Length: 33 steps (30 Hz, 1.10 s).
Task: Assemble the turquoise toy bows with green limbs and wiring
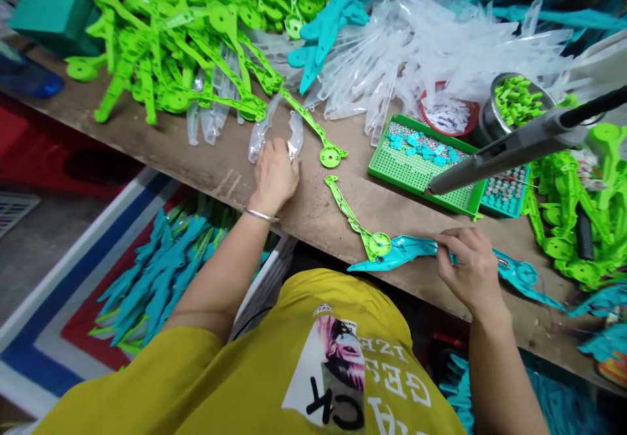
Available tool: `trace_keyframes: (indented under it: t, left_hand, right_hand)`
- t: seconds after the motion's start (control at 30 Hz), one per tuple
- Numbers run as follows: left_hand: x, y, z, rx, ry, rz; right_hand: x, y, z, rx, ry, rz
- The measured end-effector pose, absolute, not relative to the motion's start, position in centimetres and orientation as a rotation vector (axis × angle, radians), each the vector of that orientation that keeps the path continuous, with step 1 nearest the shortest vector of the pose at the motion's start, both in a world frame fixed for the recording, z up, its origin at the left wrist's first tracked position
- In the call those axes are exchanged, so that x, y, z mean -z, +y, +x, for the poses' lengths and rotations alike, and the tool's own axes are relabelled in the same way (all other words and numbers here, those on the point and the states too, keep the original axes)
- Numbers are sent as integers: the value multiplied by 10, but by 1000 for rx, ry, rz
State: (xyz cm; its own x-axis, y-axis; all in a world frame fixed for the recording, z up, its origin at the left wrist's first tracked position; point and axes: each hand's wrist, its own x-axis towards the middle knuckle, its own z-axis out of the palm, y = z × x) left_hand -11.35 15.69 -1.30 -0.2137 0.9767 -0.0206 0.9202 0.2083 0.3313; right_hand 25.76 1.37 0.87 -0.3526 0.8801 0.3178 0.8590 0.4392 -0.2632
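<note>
My left hand [275, 172] is at the bench edge, its fingers curled onto a clear curved plastic piece [296, 131]. Just right of it lies a long lime-green plastic part [313, 125] with a round end. Nearer me is a second lime-green part [350, 216] with a thin wire along it, its round end against a teal plastic shell [401, 252]. My right hand [467, 265] is closed over the teal shell, thumb and fingers pinched together. What lies between those fingertips is partly hidden. More teal shell and thin wires extend to its right.
A pile of lime-green parts [161, 43] and a heap of clear pieces [416, 43] fill the back. A green basket [406, 174] of small parts stands right of centre, under a grey hanging screwdriver [504, 147]. Lower left, a striped box [44, 337] contains teal and green pieces.
</note>
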Motion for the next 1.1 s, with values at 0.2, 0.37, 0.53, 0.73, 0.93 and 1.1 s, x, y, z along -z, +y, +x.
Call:
trace_keyframes:
  t: [0.2, 0.37, 0.53, 0.73, 0.93, 1.1]
  left_hand:
    - [-30, 122, -160, -450, 2186, 1831]
    - [-79, 67, -182, -815, 1918, 1831]
    - [-73, 54, -171, -722, 1387, 1724]
    - [-14, 55, -107, -1202, 1261, 871]
    - [12, 41, -68, -917, 1116, 752]
    - [20, 48, -71, -753, 1193, 705]
  right_hand:
    - [-24, 28, 229, -94, -2223, -1383]
    - [-33, 34, 186, -326, -2079, -1277]
    - [-28, 19, 147, -717, -2105, -1056]
    - [-3, -11, 123, -430, -1749, -1180]
    - [-6, -14, 126, -579, -1647, -1329]
    - [-8, 6, 163, -617, -1521, -1596]
